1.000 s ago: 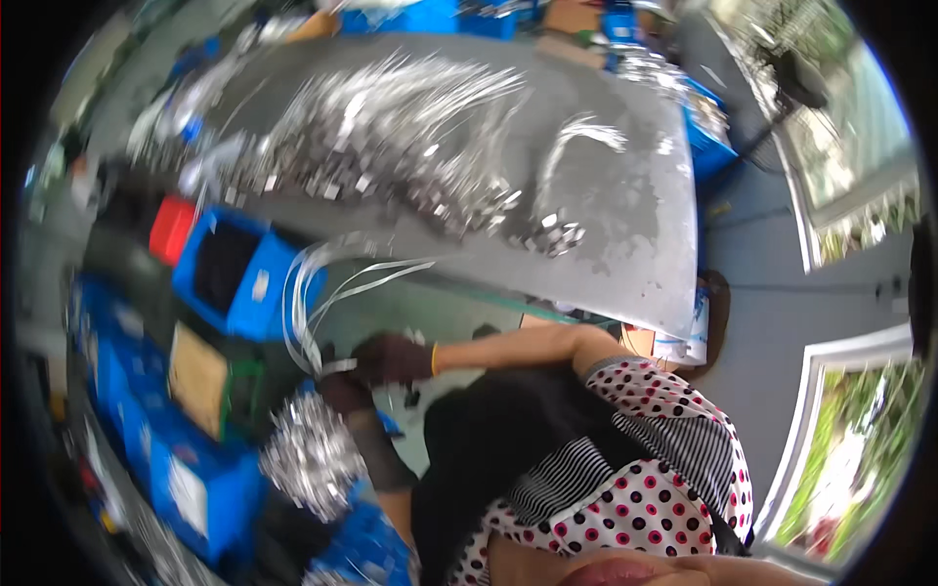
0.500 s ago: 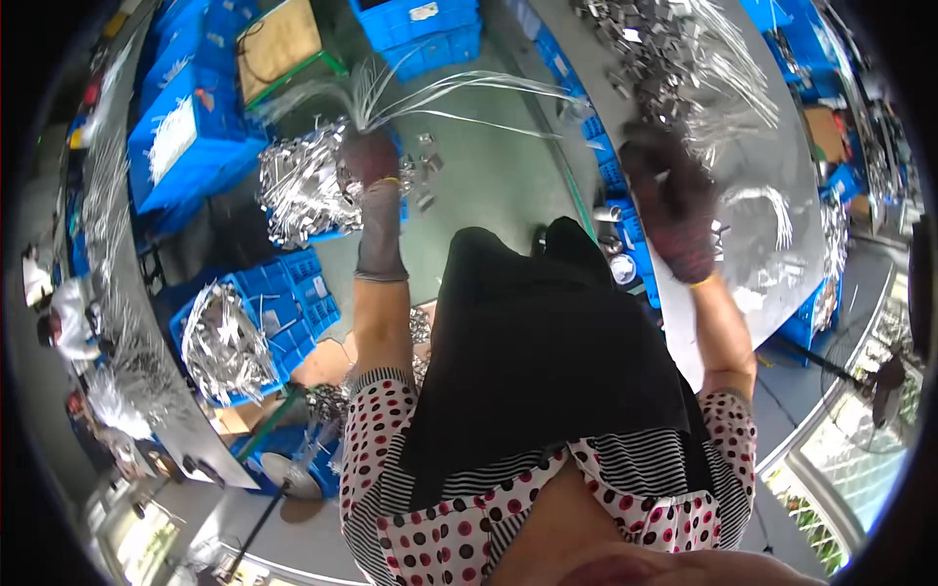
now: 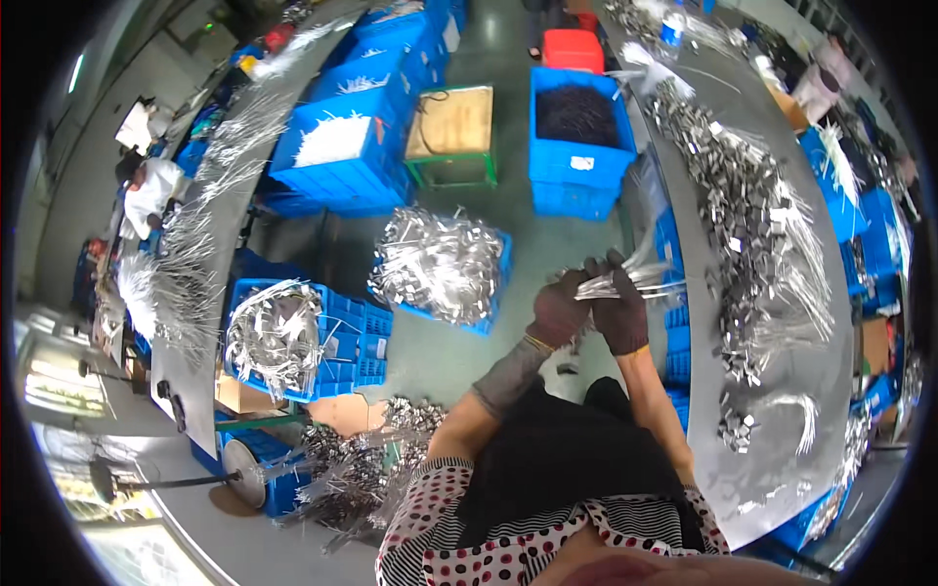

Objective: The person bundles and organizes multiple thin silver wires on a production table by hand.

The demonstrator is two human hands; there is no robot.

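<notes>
In front of my lap, both gloved hands meet at a bundle of thin, shiny silvery strands [image 3: 608,285]. My left hand [image 3: 559,313], in a dark glove with a grey sleeve, is closed round the bundle's left end. Close beside it, my right hand [image 3: 621,317] wraps the strands with its dark-gloved fingers. The loose ends stick out past my right hand toward the table. Left of the hands, a blue crate [image 3: 479,317] on the floor is heaped with silvery strips [image 3: 440,264]. On the right, the grey table [image 3: 752,488] bears a long pile of small metal pieces and strands [image 3: 747,234].
Blue crates with a dark load [image 3: 576,171] stand ahead, a red container [image 3: 574,51] behind them. A wooden-topped green stool [image 3: 451,127] sits beside stacked blue bins [image 3: 342,166]. Another filled crate [image 3: 278,337] is at left. A person in white [image 3: 151,190] is by the far-left table.
My view has turned. My right hand has left the table pile and come to my left hand, which has moved away from the heaped crate with the strands. Both hands now hold the bundle.
</notes>
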